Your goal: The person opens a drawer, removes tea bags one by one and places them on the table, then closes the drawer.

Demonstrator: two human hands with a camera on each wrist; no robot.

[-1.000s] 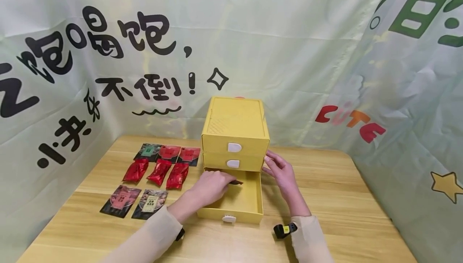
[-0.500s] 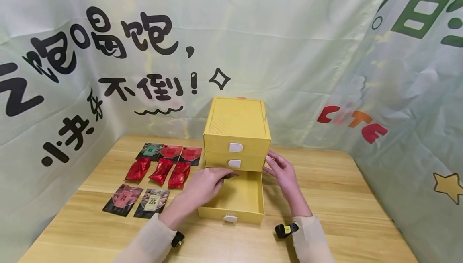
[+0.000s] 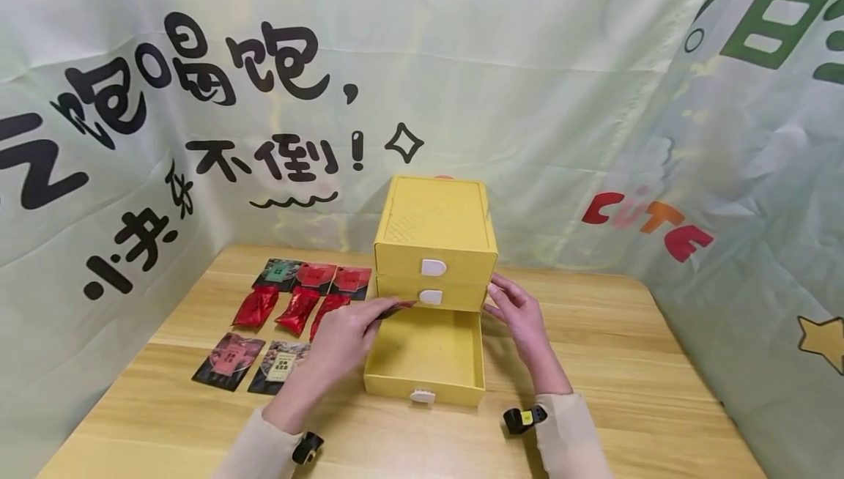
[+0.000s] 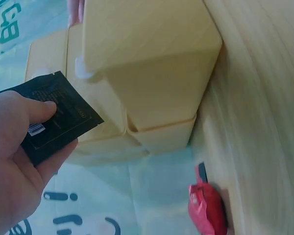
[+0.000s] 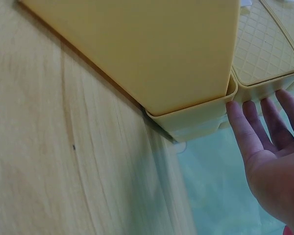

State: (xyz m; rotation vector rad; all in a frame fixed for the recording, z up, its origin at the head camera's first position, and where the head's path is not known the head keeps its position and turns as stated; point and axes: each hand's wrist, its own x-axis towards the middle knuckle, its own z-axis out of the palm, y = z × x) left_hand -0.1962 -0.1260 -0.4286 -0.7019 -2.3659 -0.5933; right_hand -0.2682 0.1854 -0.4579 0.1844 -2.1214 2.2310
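My left hand (image 3: 343, 336) pinches a flat black sachet (image 4: 56, 115) between thumb and fingers. In the left wrist view its back shows small print and a barcode; in the head view it appears edge-on (image 3: 400, 307) above the left part of the pulled-out bottom drawer (image 3: 428, 351). The yellow drawer unit (image 3: 435, 215) stands at the middle of the table with its two upper drawers closed. My right hand (image 3: 524, 318) rests its fingertips on the unit's right side, fingers nearly straight in the right wrist view. No item shows inside the bottom drawer.
Left of the unit, flat sachets lie in a back row, including a green-labelled one (image 3: 277, 274). Red foil packets (image 3: 256, 307) form a middle row, and two more flat sachets (image 3: 228, 362) lie in front. Printed cloth walls (image 3: 527, 98) enclose the wooden table (image 3: 593, 347).
My left hand has lifted the sachet out of the bottom drawer and moved left with it, now partly covering one red foil packet. My right hand has stayed at the unit's side.
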